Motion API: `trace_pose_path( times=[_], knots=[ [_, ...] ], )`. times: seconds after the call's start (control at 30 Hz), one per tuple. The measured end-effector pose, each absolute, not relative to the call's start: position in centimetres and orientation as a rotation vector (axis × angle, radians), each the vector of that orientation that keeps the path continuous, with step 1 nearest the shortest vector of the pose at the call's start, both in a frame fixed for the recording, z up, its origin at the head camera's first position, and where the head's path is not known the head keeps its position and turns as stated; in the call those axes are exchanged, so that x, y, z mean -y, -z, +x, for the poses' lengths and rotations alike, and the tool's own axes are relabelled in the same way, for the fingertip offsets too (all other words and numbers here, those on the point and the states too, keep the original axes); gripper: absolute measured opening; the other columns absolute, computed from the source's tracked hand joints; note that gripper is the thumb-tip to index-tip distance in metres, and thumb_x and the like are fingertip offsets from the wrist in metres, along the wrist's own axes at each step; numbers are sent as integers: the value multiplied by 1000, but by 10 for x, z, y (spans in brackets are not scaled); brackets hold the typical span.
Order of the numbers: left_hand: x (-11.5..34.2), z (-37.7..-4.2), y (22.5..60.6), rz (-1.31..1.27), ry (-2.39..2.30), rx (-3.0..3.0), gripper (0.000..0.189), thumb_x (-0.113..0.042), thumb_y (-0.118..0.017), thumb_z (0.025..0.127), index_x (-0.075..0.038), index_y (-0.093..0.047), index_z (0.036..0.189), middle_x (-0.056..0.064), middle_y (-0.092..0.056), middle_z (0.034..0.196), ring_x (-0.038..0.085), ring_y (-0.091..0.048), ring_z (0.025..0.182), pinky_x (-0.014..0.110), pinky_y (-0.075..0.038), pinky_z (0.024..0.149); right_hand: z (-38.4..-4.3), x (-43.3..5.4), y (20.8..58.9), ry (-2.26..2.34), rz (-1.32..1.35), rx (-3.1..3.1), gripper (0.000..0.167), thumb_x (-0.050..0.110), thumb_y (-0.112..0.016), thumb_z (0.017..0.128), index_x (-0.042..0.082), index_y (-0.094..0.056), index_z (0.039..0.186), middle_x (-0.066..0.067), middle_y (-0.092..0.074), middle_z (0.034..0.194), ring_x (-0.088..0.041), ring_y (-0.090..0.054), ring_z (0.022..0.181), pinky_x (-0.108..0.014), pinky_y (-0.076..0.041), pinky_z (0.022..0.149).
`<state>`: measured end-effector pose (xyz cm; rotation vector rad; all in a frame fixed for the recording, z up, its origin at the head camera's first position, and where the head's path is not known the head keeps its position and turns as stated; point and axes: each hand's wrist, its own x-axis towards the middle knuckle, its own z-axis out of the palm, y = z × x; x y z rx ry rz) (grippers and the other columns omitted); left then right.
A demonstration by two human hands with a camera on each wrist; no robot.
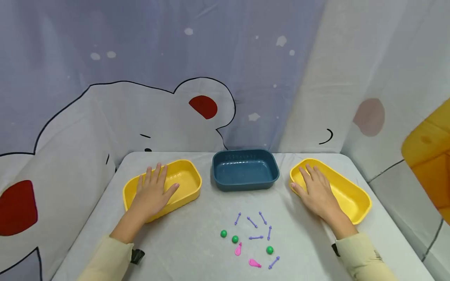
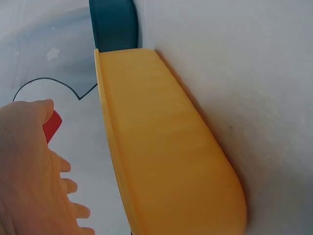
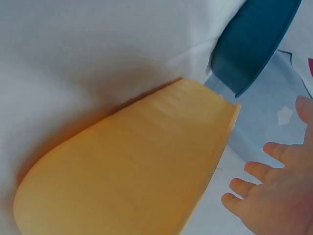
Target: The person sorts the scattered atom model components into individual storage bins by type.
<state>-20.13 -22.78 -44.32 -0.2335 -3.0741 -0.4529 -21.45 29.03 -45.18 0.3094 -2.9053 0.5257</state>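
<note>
My left hand (image 1: 152, 195) is held over the left yellow tray (image 1: 191, 183), palm down with the fingers spread; the left wrist view shows the hand apart from the tray's rim. Above the right yellow tray (image 1: 355, 199) my right hand (image 1: 317, 194) is spread the same way, holding nothing. Between the two trays stands a dark teal tray (image 1: 246, 171). On the cloth nearer me lie several purple sticks with knobbed ends (image 1: 256, 237), three green balls (image 1: 235, 239) and two pink drop-shaped pieces (image 1: 238, 249).
A white cloth covers the table (image 1: 197, 242), whose far edge meets a printed curtain (image 1: 267, 97). More curtain rises at the left and right sides. A dark band (image 1: 137, 256) shows at the left cuff.
</note>
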Motion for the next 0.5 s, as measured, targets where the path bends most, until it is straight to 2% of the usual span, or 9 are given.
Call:
trace_pose_path(
  times=[0.5],
  knots=[
    [250,-176,441,-209,483,3037,89,-62,-34,104,4,-15,160,27,-2,167,52,6,151,71,3,117,-188,-266,457,-613,379,2806,60,38,-64,100,5,-50,147,-22,-45,147,-42,-39,135,-63,-34,110]
  ],
)
